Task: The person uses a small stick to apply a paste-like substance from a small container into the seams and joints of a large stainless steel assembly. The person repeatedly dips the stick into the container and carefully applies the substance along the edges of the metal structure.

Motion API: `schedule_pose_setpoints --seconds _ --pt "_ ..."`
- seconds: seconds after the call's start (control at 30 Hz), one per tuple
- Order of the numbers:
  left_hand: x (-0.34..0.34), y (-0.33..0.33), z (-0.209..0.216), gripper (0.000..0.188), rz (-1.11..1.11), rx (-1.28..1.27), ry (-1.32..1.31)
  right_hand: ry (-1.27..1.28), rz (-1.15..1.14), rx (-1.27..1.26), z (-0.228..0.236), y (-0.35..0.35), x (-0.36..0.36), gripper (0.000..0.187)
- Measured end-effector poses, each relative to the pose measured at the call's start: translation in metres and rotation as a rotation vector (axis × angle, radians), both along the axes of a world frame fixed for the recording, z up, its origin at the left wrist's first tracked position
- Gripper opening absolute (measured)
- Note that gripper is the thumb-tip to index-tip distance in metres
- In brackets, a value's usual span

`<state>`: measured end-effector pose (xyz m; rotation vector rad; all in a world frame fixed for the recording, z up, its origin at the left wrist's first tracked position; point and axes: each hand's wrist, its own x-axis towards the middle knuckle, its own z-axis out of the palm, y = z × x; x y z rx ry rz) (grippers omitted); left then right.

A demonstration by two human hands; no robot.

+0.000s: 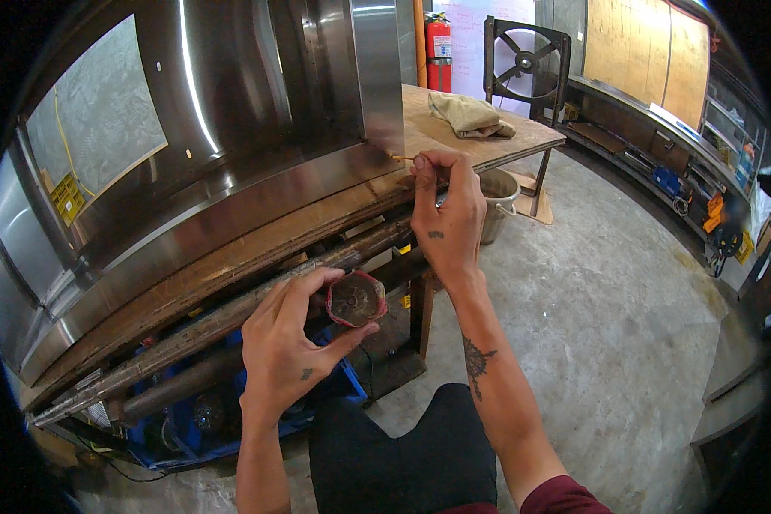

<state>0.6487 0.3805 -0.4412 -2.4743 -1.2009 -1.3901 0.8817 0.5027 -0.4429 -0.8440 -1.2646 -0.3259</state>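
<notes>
My left hand [284, 343] grips a small round cup [352, 300] between thumb and fingers. The cup has a worn red rim, and its dark brownish inside faces up. Farther off and to the right, my right hand [447, 210] pinches a thin orange-brown stick [404, 158], its far tip too small to make out. That tip is by the lower right corner of a large stainless steel panel frame [380, 94]. The frame stands on a wooden bench top [231, 230]; whether the stick touches the metal, I cannot tell.
Metal pipes [188, 330] run beneath the bench edge, above a blue bin [231, 428]. A cloth [469, 114] lies on the wooden table [535, 141] at the back, with a bucket [499, 206] below. Beyond are a fire extinguisher [439, 51] and a fan [527, 62].
</notes>
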Motion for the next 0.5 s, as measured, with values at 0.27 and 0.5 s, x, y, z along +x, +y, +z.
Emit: schedule_pose_setpoints --seconds 0.27,0.5 --pt "-0.0001 0.0000 -0.0004 0.071 -0.003 0.017 -0.006 0.001 -0.011 -0.018 0.0012 -0.0025 -0.0022 0.010" --pt "-0.0004 0.0008 -0.0010 0.071 -0.007 0.014 -0.003 -0.010 -0.018 0.000 0.0012 0.0002 -0.0017 0.011"
